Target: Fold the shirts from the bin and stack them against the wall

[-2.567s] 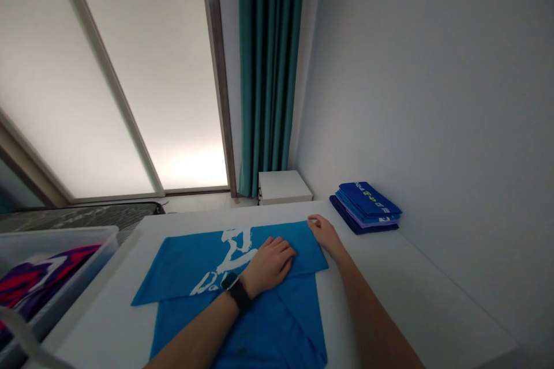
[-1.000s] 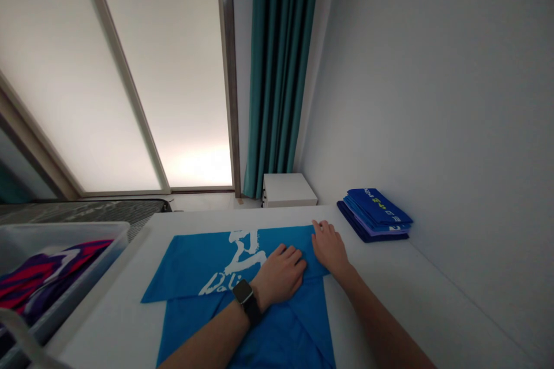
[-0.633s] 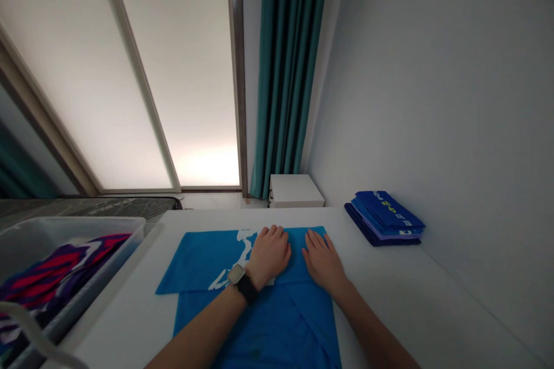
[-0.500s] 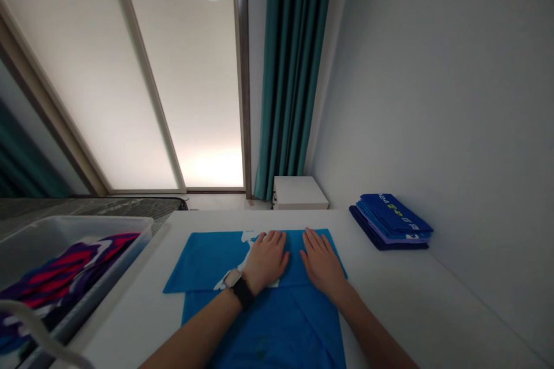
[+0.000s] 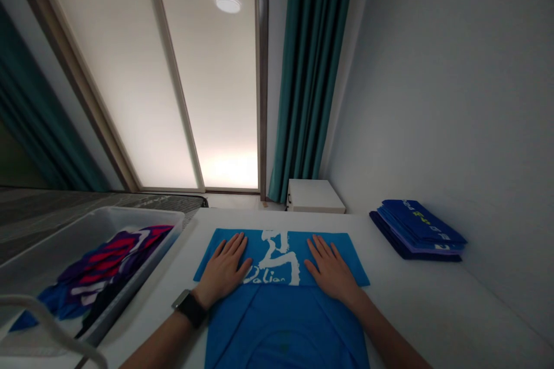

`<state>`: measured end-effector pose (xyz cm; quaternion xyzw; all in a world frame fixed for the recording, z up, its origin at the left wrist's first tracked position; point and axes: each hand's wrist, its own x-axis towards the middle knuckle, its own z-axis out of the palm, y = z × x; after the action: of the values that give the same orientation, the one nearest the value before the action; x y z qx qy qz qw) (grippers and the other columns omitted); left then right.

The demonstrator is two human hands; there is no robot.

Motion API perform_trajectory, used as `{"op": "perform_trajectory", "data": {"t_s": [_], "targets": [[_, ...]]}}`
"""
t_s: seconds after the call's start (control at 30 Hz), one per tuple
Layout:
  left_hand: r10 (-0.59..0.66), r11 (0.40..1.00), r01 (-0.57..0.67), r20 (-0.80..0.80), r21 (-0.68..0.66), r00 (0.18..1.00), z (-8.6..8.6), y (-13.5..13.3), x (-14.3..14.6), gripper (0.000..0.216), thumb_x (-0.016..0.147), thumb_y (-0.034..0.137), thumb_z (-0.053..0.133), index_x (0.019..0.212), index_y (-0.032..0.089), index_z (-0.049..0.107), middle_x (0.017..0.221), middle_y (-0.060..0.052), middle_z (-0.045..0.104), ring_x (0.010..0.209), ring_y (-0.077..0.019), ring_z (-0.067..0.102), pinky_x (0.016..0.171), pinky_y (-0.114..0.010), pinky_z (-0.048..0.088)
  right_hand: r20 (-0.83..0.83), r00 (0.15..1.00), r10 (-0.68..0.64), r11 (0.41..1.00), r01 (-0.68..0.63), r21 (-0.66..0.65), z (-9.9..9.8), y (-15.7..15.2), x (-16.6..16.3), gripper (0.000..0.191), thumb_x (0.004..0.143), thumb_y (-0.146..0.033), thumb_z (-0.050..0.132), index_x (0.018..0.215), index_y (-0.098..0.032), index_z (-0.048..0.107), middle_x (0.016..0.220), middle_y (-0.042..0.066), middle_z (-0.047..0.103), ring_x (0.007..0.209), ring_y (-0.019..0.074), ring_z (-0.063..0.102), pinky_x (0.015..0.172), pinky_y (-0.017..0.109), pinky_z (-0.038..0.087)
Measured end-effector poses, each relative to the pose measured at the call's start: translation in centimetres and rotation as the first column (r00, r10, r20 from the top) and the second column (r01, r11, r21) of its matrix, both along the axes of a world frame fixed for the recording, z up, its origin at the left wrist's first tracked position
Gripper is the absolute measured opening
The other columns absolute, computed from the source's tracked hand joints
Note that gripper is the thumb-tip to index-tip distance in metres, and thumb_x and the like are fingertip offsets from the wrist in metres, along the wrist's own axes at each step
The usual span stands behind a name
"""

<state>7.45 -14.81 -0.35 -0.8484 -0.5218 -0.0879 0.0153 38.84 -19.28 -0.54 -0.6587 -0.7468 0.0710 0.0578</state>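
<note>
With the left hand (image 5: 224, 273) and right hand (image 5: 333, 275) palm down, fingers fanned and gripping nothing, pressed on the far band of the blue shirt (image 5: 285, 314), to the left and right of its white lettering (image 5: 291, 262). Spaced so wide, perhaps, to spread the pressure evenly and hold the cloth level on the white table (image 5: 173, 282) — could not tell the actual force from above. Lay across the table's middle, with the far band jutting slightly past the near part at left. Saw along the left edge a translucent bin (image 5: 130, 216) with striped clothing (image 5: 112, 262) heaped loosely inside, seemingly placed for the left arm's reach. Found at right, near the wall, a neat folded stack (image 5: 419, 228) — well apart from the shirt, probably to spare it the right forearm's sweep.
</note>
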Motion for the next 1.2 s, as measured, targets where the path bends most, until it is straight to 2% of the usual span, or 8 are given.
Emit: {"op": "perform_trajectory", "data": {"t_s": [0.2,0.4,0.6,1.2], "targets": [[-0.007,1.000,0.007,-0.016,0.007,1.000,-0.4,0.1,0.0,0.066,0.096,0.056,0.027,0.147,0.016,0.035,0.154,-0.009,0.030,0.141,-0.0264,0.030,0.116,-0.047,0.022,0.046,0.996,-0.072,0.996,0.074,-0.041,0.4,0.4,1.2,0.077,0.094,-0.064,0.007,0.152,-0.014,0.015,0.159,0.005,0.011,0.147,0.0206,0.007,0.119,0.044,0.003],[-0.002,1.000,0.002,-0.020,0.013,1.000,-0.4,0.1,0.1,0.066,0.096,0.056,0.027,0.148,0.015,0.035,0.154,-0.009,0.031,0.142,-0.0266,0.030,0.116,-0.048,0.022,0.072,0.989,-0.131,0.991,0.131,-0.002,-0.6,1.2,2.8,0.075,0.095,-0.061,0.011,0.152,-0.012,0.015,0.159,0.004,0.011,0.147,0.0209,0.006,0.119,0.044,0.004],[0.000,1.000,0.000,-0.021,0.008,1.000,0.1,-0.2,0.3,0.066,0.096,0.055,0.029,0.147,0.013,0.036,0.153,-0.010,0.032,0.141,-0.0269,0.031,0.116,-0.048,0.023,0.077,0.989,-0.130,0.992,0.129,0.013,-1.3,1.5,3.2,0.076,0.095,-0.062,0.009,0.152,-0.013,0.016,0.159,0.005,0.011,0.147,0.0219,0.007,0.119,0.044,0.005],[0.006,1.000,-0.006,-0.010,0.002,1.000,-0.1,-0.1,0.3,0.065,0.095,0.056,0.029,0.146,0.016,0.038,0.153,-0.008,0.032,0.142,-0.0262,0.030,0.115,-0.047,0.022,0.099,0.984,-0.148,0.989,0.149,-0.003,-1.1,1.3,3.4,0.071,0.096,-0.054,0.013,0.152,-0.009,0.017,0.159,0.007,0.013,0.146,0.0205,0.010,0.119,0.043,0.007]]}}
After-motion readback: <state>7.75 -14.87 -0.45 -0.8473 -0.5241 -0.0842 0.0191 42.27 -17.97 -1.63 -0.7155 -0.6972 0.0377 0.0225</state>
